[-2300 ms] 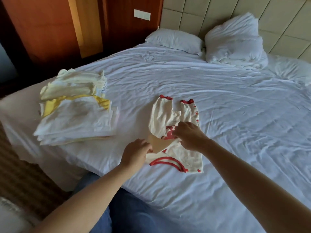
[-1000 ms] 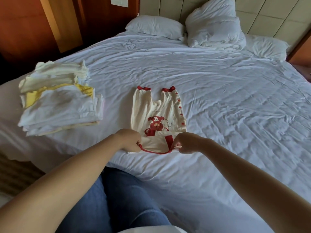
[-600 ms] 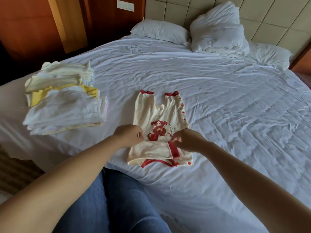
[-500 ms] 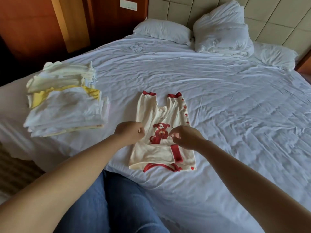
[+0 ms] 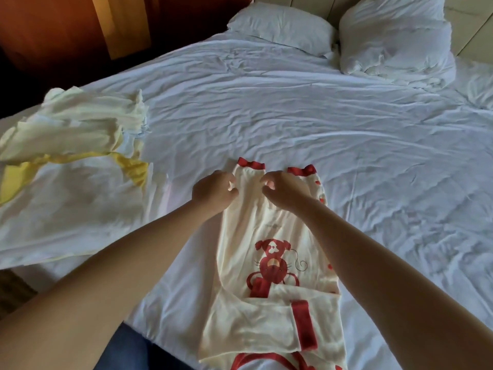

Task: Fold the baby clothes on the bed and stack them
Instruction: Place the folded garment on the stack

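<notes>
Beneath right hand [image 5: 288, 192], romper [image 5: 266, 236] leg mostly hidden.

The romper [image 5: 266, 231] is soft, matt cream cloth with red cloth cuffs and a flat red print. The bed sheet [image 5: 293, 108] is matt white cloth, finely creased all over. The stack of folded clothes [image 5: 66, 188] is limp, pale cloth, part yellow. The pillows [image 5: 282, 25] are matt white cloth; the wall panel [image 5: 53, 28] is smooth reddish wood
</notes>
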Demonstrator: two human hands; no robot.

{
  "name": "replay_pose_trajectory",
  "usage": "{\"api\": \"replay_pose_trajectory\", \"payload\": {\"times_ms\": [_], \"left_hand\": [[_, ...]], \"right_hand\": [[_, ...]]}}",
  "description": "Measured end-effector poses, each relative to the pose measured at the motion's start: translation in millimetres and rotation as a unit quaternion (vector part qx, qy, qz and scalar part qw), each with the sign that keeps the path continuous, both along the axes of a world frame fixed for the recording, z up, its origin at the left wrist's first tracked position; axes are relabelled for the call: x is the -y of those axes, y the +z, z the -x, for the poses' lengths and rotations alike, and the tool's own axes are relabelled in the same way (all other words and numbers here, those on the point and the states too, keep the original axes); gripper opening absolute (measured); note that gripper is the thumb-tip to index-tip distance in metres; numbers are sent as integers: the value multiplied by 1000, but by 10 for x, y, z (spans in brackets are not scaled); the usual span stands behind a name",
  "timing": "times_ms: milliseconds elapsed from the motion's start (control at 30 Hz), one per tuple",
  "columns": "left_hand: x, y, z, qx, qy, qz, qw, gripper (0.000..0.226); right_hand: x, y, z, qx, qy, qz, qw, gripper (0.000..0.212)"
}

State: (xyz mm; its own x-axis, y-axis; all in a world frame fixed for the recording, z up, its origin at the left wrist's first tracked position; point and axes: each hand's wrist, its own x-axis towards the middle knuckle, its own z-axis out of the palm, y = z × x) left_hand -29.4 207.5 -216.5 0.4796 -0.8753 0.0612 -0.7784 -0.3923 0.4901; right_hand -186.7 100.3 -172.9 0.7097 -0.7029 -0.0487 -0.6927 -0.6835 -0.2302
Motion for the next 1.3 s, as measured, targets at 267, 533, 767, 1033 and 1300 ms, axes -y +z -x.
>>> {"api": "replay_pose_trajectory", "payload": {"times_ms": [267,533,767,1033,1300], "left_hand": [[665,-322,-372,-18,39,6,999,33],[818,-423,-594,-54,71,17,996,22],[606,-259,-687,-99,120,89,984,18],[183,199,-503,-178,106,128,970,11],[-397,344,-148,-89,29,78,993,14]], "right_hand": [[705,-459,-536,34,-115,-50,991,30],[920,-557,-848,180,-170,-172,953,48],[716,-291,-919,262,-130,-158,943,20],[314,105,-552,318,-88,-197,923,8],[-227,244,15,259,-55,-155,952,20]]}}
